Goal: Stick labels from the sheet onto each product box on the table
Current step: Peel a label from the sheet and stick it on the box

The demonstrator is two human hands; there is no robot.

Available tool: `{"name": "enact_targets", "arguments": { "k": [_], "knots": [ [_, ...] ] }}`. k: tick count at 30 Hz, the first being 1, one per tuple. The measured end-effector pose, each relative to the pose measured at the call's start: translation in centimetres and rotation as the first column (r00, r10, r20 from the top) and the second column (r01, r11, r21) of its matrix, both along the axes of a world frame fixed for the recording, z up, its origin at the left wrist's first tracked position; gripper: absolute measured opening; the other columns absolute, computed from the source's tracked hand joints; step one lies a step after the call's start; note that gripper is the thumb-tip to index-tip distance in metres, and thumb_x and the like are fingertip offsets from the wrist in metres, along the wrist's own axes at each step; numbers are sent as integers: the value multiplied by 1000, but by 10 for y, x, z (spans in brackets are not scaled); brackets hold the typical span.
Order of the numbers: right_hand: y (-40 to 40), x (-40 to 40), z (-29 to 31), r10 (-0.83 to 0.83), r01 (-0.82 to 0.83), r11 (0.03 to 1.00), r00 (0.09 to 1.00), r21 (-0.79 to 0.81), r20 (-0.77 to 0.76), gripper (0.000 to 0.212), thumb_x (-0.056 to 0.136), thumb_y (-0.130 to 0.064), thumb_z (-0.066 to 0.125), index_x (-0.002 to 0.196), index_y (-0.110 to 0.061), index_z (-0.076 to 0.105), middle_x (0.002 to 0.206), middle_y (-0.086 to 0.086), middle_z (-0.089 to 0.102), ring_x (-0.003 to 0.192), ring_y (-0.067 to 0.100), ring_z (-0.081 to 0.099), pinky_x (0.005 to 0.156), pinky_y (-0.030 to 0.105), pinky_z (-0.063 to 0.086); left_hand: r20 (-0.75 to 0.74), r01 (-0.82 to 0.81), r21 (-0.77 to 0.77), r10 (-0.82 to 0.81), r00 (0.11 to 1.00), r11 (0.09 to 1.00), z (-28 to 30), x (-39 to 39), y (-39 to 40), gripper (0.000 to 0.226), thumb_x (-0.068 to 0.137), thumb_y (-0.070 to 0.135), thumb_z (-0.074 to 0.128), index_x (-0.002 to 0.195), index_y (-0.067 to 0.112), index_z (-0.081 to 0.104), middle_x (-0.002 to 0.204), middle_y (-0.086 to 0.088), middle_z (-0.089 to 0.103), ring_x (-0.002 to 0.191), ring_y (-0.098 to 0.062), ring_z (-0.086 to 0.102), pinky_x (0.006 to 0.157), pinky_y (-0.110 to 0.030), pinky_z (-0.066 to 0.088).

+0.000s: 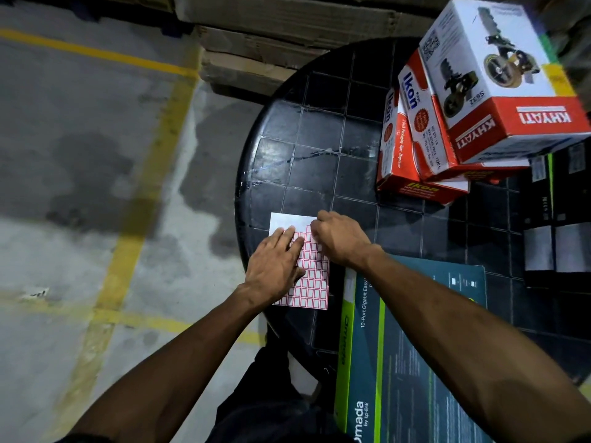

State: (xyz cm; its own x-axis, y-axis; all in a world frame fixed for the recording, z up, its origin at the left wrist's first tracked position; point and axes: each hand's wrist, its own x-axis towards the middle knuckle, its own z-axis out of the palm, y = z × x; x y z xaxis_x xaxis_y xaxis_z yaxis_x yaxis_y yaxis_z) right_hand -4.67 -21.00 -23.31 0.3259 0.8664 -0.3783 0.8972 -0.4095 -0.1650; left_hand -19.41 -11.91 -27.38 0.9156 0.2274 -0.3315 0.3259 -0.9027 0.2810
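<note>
While the left hand [275,263] lies flat on the label sheet [311,282] at the desk [319,139] edge, the right hand [339,239] pinches a label. No sticker shows on the stacked boxes [479,100] nearby.

Blk table [323,129] – label sheet [311,287], boxes [415,346].
</note>
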Motion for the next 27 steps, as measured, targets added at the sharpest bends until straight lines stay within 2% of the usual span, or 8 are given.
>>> {"name": "enact_targets", "arguments": {
  "k": [5, 8, 11, 15, 19, 23, 25, 27],
  "knots": [
    [-1, 6, -4, -298, 306, 949, 949, 76, -107, 16, 96, -22, 51, 104, -12, 62, 108, 7, 56, 100, 26, 55, 78, 37, 43, -12, 0, 22, 1, 1000, 1000, 2, 1, 0, 72, 93, 53, 51, 151, 20, 24, 161, -7, 17, 148, -27, 14, 118, -38, 19],
    [-4, 14, 3, -532, 575, 797, 813, 186, -235, 13, 98, -25, 54, 89, -18, 61, 99, -1, 52, 88, 18, 53, 73, 31, 39, -23, 0, 32, 1, 1000, 999, 4, 1, -2, 72, 93, 55, 50, 150, 20, 24, 160, -8, 18, 147, -27, 14, 117, -40, 18],
    [-23, 25, 18, -633, 717, 632, 697, 295, -337, 12, 96, -26, 58, 84, -23, 58, 97, -1, 54, 88, 14, 52, 76, 29, 38, -19, -20, 39, 21, 1000, 999, 7, 4, 1, 68, 94, 53, 46, 149, 20, 26, 160, -8, 17, 147, -26, 13, 118, -41, 15],
    [-74, 34, 25, -716, 784, 540, 619, 305, -322, 15, 95, -25, 60, 95, -13, 68, 98, 6, 62, 90, 18, 54, 77, 26, 35, -15, -23, 72, 25, 1000, 997, 12, 20, 14, 64, 95, 50, 47, 148, 18, 30, 161, -10, 12, 147, -27, 12, 118, -42, 13],
    [-125, 21, 28, -792, 837, 442, 533, 324, -298, 21, 97, -19, 58, 101, -1, 69, 101, 14, 66, 100, 29, 58, 81, 26, 36, -7, -1, 112, 2, 1000, 994, 12, 49, 29, 64, 93, 49, 48, 145, 15, 33, 159, -12, 19, 145, -28, 18, 116, -43, 18],
    [-149, 3, 22, -786, 817, 463, 558, 343, -268, 19, 97, -14, 58, 103, 0, 68, 101, 13, 64, 97, 23, 55, 77, 19, 30, -2, 32, 124, -32, 999, 992, 11, 87, 36, 67, 94, 53, 46, 146, 14, 32, 157, -12, 25, 143, -29, 22, 114, -45, 22],
    [-149, 1, 14, -789, 820, 458, 553, 343, -269, 18, 96, -16, 58, 101, -3, 69, 99, 10, 65, 94, 21, 55, 78, 22, 33, -2, 48, 139, -48, 999, 989, 11, 107, 35, 68, 94, 54, 45, 147, 14, 31, 156, -11, 25, 142, -28, 23, 114, -45, 23],
    [-150, -2, 4, -794, 806, 459, 561, 373, -235, 16, 96, -17, 58, 97, -6, 70, 94, 9, 67, 91, 24, 58, 82, 31, 40, 0, 74, 144, -75, 997, 987, 11, 126, 31, 67, 94, 54, 44, 147, 14, 31, 155, -10, 26, 141, -28, 26, 113, -45, 25]
  ]
}}
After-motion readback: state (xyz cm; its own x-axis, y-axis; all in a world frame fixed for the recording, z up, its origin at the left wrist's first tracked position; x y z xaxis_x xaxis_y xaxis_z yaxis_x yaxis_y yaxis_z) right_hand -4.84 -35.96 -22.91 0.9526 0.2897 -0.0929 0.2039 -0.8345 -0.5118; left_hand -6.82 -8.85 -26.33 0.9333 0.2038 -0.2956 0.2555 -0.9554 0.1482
